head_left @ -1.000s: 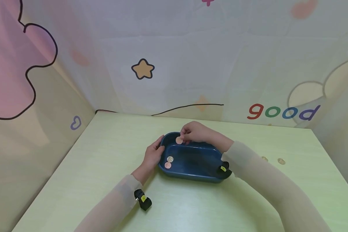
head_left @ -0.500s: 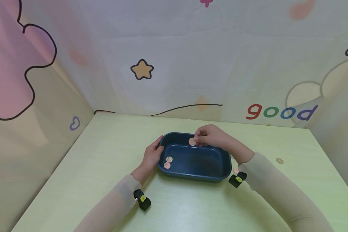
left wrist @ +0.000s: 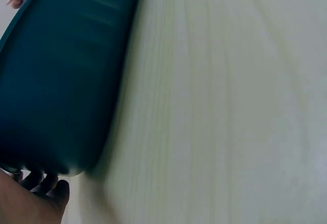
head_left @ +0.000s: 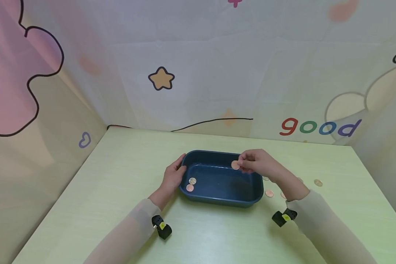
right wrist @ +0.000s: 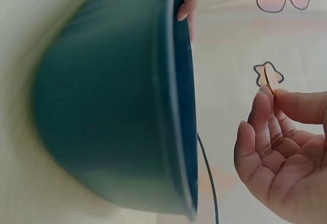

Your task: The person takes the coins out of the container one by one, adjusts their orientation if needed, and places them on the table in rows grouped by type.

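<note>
A dark blue rectangular tray (head_left: 217,201) stands on the table. My left hand (head_left: 172,176) grips its left end, thumb over the rim and fingers along the outside. Over the tray's far right corner, my right hand (head_left: 259,163) pinches a copper-coloured coin (head_left: 235,165) between thumb and index finger. In the right wrist view this coin (right wrist: 272,78) is edge-on at the fingertips, above rim height. Inside the tray, at its left end, a pale gold coin (head_left: 192,181) and a copper-coloured coin (head_left: 190,188) lie side by side.
Several coins lie on the table right of the tray, among them a copper-coloured one (head_left: 269,193) and a pale gold one (head_left: 318,182). My right forearm partly covers others. A printed cloth (head_left: 204,84) hangs behind the table's back edge.
My right hand has moved right along the tray's far side, carrying the pinched coin. More coins on the table have come into sight. The left hand and tray stay put.
</note>
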`<state>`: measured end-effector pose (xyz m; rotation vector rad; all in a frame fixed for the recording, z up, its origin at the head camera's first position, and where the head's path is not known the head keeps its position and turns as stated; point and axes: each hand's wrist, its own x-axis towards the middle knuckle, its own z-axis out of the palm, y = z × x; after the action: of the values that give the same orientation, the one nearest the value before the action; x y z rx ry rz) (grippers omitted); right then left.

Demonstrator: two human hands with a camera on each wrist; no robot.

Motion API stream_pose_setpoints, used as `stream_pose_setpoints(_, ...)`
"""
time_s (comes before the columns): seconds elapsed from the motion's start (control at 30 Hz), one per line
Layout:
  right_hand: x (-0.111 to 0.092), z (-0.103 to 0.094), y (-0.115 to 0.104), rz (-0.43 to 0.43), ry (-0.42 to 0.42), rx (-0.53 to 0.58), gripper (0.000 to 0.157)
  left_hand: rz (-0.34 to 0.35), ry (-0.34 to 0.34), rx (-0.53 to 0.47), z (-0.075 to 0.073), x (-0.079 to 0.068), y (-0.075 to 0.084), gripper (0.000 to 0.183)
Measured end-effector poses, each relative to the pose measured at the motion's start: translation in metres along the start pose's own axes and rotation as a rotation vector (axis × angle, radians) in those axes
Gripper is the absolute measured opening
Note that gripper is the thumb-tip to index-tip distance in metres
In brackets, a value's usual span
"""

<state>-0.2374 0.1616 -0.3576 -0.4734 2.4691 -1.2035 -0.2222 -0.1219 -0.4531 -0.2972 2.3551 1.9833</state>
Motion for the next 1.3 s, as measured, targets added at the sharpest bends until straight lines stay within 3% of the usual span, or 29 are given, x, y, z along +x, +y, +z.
stream_pose_setpoints(0.33, -0.02, -0.005, 0.02, 0.036, 0.031, 0.081, 0.028, -0.011, -0.004, -0.002, 0.0, 0.0, 0.0, 0.052)
stream_pose_setpoints(0.8, -0.048, -0.032, 0.053, 0.081, 0.108, 0.076, 0.03, -0.001, 0.0, 0.009, 0.0, 0.001, -0.001, 0.052)
stream_pose_setpoints(1.3, -0.082, -0.067, 0.096, 0.174, 0.189, -0.03, 0.031, -0.02, -0.008, 0.004, 0.0, -0.002, 0.001, 0.051)
